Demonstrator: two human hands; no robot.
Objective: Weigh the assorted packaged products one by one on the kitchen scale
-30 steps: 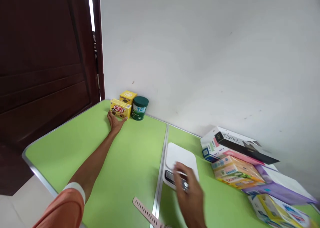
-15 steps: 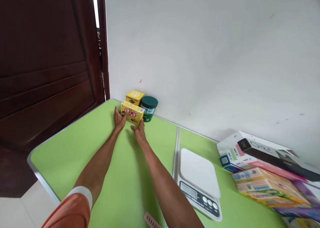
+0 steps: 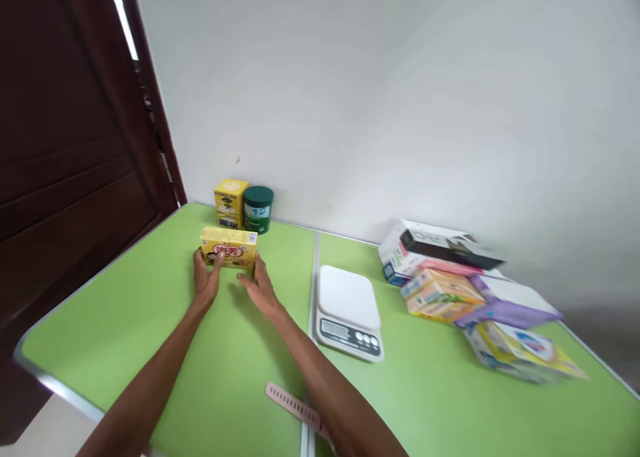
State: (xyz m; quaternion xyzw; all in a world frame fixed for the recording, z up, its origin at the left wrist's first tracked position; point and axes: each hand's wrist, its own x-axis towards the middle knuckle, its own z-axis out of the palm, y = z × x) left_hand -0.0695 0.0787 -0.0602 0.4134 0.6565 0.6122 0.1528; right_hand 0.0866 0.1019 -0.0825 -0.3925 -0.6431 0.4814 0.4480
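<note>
- Dark door [image 3: 60, 143]: farthest left of the scale, beyond the end of the green table [image 3: 125, 330].
- Left hand [image 3: 205, 282]: well left of the scale, fingers curled round the left end of the low yellow box, thumb laid up its front face.
- Low yellow box [image 3: 229, 248]: left of the scale and a little farther back, held level between both hands; whether it touches the table I cannot tell. It looks like thin card, so probably light, fairly stiff, slightly slick, and easily dented mid-face. The short ends are the sound place to grip, with gentle, even pressure.
- Tall yellow box [image 3: 231, 203] and green-lidded tub [image 3: 258, 210]: side by side, left of the scale and well behind it, near the wall.
- Right hand [image 3: 263, 290]: nearer the scale, fingers pressing the box's right end, thumb spread away from them; its contact is unclear.
- Pink strap [image 3: 293, 401]: in front of the scale, to its left, by the right forearm.
- White scale [image 3: 349, 297]: bare plate, display facing the person.
- Black-topped carton [image 3: 445, 249], orange box [image 3: 443, 295], purple-and-white pack [image 3: 515, 297] and yellow-and-white pack [image 3: 523, 350]: bunched right of the scale.
</note>
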